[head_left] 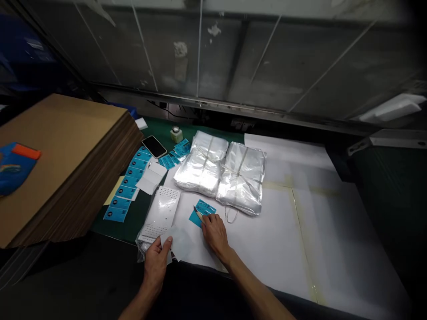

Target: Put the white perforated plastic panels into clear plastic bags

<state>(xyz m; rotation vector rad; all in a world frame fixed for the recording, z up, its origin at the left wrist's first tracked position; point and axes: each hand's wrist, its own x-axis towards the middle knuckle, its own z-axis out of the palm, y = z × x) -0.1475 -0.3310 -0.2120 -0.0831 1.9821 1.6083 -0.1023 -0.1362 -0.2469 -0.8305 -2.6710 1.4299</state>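
Nearest the edge, the person's left hand [156,262] holds a translucent square sheet [179,242], its fingers [166,241] pinching one edge firmly against the thumb. The right hand [215,235] rests on white paper [267,249] spread over the table [131,224], its fingers closed around a small pointed blade [199,214]. The tip of that blade touches a blue label [204,208] lying on the paper. There is printing on the label, but it is too small and blurred to read from here.

Just beside the left hand sits a clear plastic bag [143,246] with a white perforated panel [160,212] in it. Past the right hand lie two bundles of silvery plastic bags [242,178] tied with string. To their left, a row of matching blue labels [125,186] runs along the green table top beside some white paper slips [151,178], with a loose pile of blue labels [175,154] further on. Beyond those are a black phone [154,146] and a small bottle [176,134]. Off to the left, a tall stack of cardboard sheets [66,164] carries a blue and orange cloth [16,166].
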